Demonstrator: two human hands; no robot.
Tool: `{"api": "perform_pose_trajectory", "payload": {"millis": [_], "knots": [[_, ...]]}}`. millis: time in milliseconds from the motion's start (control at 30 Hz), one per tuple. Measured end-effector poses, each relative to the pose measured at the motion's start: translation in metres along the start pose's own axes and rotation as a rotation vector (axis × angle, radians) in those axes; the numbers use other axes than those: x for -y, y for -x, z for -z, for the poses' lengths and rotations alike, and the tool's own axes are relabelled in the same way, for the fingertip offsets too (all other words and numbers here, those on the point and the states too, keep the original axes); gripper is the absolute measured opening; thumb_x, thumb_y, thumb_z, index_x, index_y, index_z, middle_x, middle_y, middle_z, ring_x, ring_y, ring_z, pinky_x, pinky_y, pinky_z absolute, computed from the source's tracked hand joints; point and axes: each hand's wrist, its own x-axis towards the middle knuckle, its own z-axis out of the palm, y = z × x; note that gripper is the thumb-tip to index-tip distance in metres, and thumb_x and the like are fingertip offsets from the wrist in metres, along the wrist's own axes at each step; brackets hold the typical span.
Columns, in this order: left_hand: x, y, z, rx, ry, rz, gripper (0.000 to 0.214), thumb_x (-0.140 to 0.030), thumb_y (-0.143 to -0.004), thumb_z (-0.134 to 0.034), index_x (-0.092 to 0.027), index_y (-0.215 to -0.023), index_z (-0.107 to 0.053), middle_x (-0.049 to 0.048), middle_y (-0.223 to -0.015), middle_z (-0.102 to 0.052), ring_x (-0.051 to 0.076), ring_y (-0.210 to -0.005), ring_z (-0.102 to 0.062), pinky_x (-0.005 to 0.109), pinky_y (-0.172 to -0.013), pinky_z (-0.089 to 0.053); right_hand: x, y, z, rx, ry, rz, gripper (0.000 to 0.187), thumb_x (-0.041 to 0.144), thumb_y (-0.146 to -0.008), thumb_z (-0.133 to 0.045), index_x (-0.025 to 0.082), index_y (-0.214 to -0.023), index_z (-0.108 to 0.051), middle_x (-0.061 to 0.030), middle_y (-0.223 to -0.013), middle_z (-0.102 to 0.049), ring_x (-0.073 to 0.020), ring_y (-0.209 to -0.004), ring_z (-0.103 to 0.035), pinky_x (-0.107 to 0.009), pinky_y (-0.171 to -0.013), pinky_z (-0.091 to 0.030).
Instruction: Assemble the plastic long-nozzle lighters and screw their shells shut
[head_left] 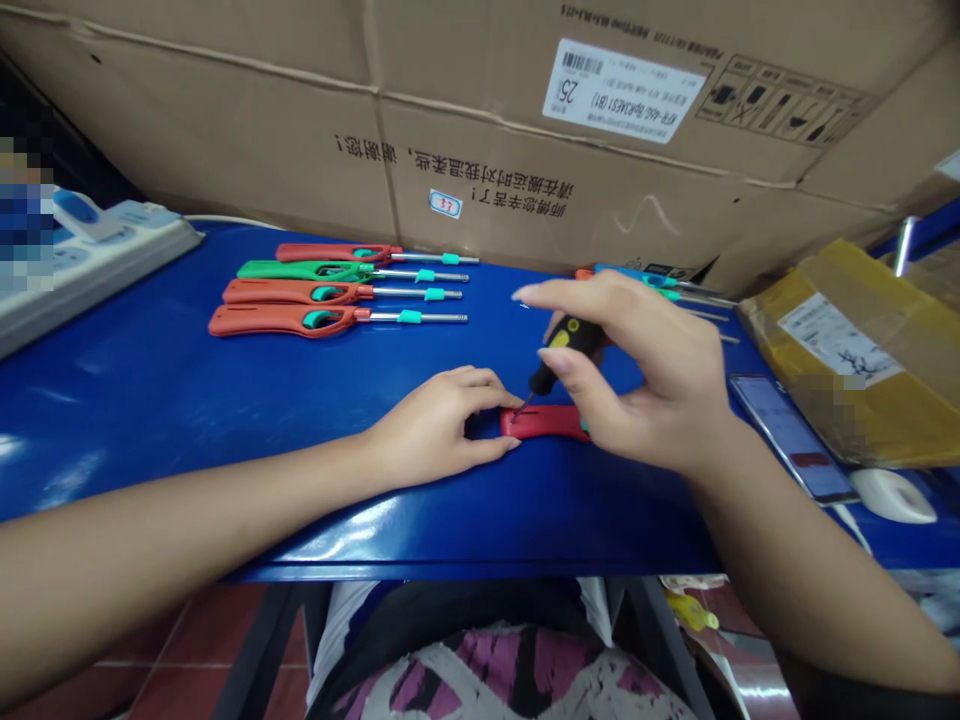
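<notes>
A red long-neck lighter (546, 422) lies flat on the blue table (360, 400). My left hand (442, 425) pinches the butt end of its handle between thumb and fingers. In my right hand (645, 370) is a screwdriver (568, 345) with a black and yellow handle, tilted, its thin shaft meeting the lighter near that end. My right hand and forearm hide the lighter's front part. Farther back on the left lie several other lighters in a row, among them a green one (300, 270) and an orange one (281, 320), their metal tubes pointing right.
A large cardboard box (300, 130) stands along the back edge. To the right are more lighters (660, 280), a yellow taped parcel (862, 340), a phone (791, 435) and a white mouse (892, 496). A white power strip (97, 250) sits at the left.
</notes>
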Motion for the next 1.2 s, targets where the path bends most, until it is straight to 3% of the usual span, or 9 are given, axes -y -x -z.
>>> {"api": "perform_pose_trajectory", "payload": {"millis": [100,233,300,467,667,833,967,1033,1200], "knots": [[-0.0001,-0.0001,-0.0002,0.0,-0.007,-0.009,0.029,-0.029,-0.09,-0.071,-0.018,-0.117,-0.07,0.0068,-0.112,-0.07,0.022,-0.104,-0.066,0.038,-0.096,-0.051,-0.0045,0.0014,0.0002,-0.045,0.132,0.035,0.024,0.037,-0.1,-0.056,0.021,-0.114,-0.067,-0.0045,-0.097,-0.076,-0.0188,-0.083,-0.072,-0.03,-0.073,-0.058],[0.0001,-0.0002,-0.0002,-0.006,-0.004,-0.003,0.027,-0.029,-0.089,-0.072,-0.018,-0.114,-0.07,0.005,-0.106,-0.069,0.02,-0.099,-0.065,0.034,-0.092,-0.052,-0.0062,0.0036,0.0004,0.044,0.046,0.025,0.043,0.029,-0.106,-0.032,0.018,-0.143,-0.05,-0.0103,-0.131,-0.067,-0.0229,-0.108,-0.071,-0.035,-0.084,-0.06],[0.0003,0.0,-0.0003,-0.005,-0.008,-0.003,0.027,-0.029,-0.089,-0.072,-0.017,-0.113,-0.071,0.0048,-0.105,-0.069,0.019,-0.099,-0.065,0.034,-0.092,-0.052,-0.0058,0.0048,-0.0011,0.048,-0.048,-0.001,0.045,0.025,-0.104,-0.036,0.02,-0.149,-0.043,-0.0095,-0.141,-0.062,-0.0214,-0.108,-0.07,-0.035,-0.084,-0.062],[0.0005,0.0003,-0.0006,-0.003,-0.014,-0.015,0.029,-0.027,-0.089,-0.072,-0.019,-0.117,-0.07,0.0048,-0.109,-0.07,0.02,-0.103,-0.065,0.035,-0.095,-0.051,-0.005,0.0062,-0.0058,-0.139,0.065,0.099,0.032,0.033,-0.093,-0.069,0.021,-0.121,-0.062,-0.0026,-0.112,-0.076,-0.0178,-0.088,-0.075,-0.027,-0.071,-0.062],[0.0001,0.0003,0.0,-0.005,-0.014,-0.01,0.025,-0.027,-0.089,-0.072,-0.018,-0.113,-0.071,0.005,-0.107,-0.069,0.02,-0.1,-0.065,0.034,-0.093,-0.051,0.0003,0.0037,-0.0023,0.002,-0.08,0.085,0.037,0.017,-0.101,-0.042,0.018,-0.136,-0.054,-0.0083,-0.128,-0.07,-0.0215,-0.113,-0.069,-0.036,-0.091,-0.06],[0.0004,0.0006,-0.0003,0.001,-0.019,-0.003,0.026,-0.027,-0.089,-0.072,-0.02,-0.114,-0.071,0.0045,-0.108,-0.07,0.021,-0.102,-0.065,0.036,-0.095,-0.051,0.0021,0.0023,-0.0023,-0.119,0.071,0.1,0.019,0.032,-0.093,-0.068,0.02,-0.108,-0.067,-0.0025,-0.084,-0.073,-0.0168,-0.072,-0.068,-0.03,-0.063,-0.057],[0.0004,0.0005,-0.0003,-0.009,-0.013,-0.009,0.028,-0.028,-0.089,-0.072,-0.019,-0.116,-0.07,0.0046,-0.107,-0.069,0.02,-0.1,-0.065,0.034,-0.093,-0.052,0.0028,0.0027,-0.0026,-0.054,-0.011,0.065,0.033,0.022,-0.101,-0.044,0.017,-0.129,-0.06,-0.0101,-0.121,-0.072,-0.0231,-0.108,-0.069,-0.04,-0.089,-0.059],[0.0001,0.0004,-0.0002,-0.013,-0.015,-0.004,0.027,-0.028,-0.089,-0.072,-0.019,-0.114,-0.071,0.0046,-0.105,-0.069,0.019,-0.098,-0.065,0.034,-0.092,-0.052,0.0024,0.0028,-0.0025,-0.001,-0.097,0.044,0.039,0.018,-0.101,-0.038,0.017,-0.136,-0.055,-0.011,-0.129,-0.068,-0.0243,-0.115,-0.066,-0.044,-0.094,-0.058],[-0.0005,0.0001,0.0001,-0.001,-0.004,0.0,0.028,-0.028,-0.089,-0.072,-0.02,-0.117,-0.07,0.0049,-0.109,-0.07,0.021,-0.102,-0.066,0.035,-0.094,-0.052,-0.0026,0.0045,-0.0006,-0.084,0.059,0.074,0.018,0.032,-0.097,-0.058,0.021,-0.109,-0.068,-0.0041,-0.088,-0.074,-0.0198,-0.08,-0.071,-0.033,-0.072,-0.06]]}}
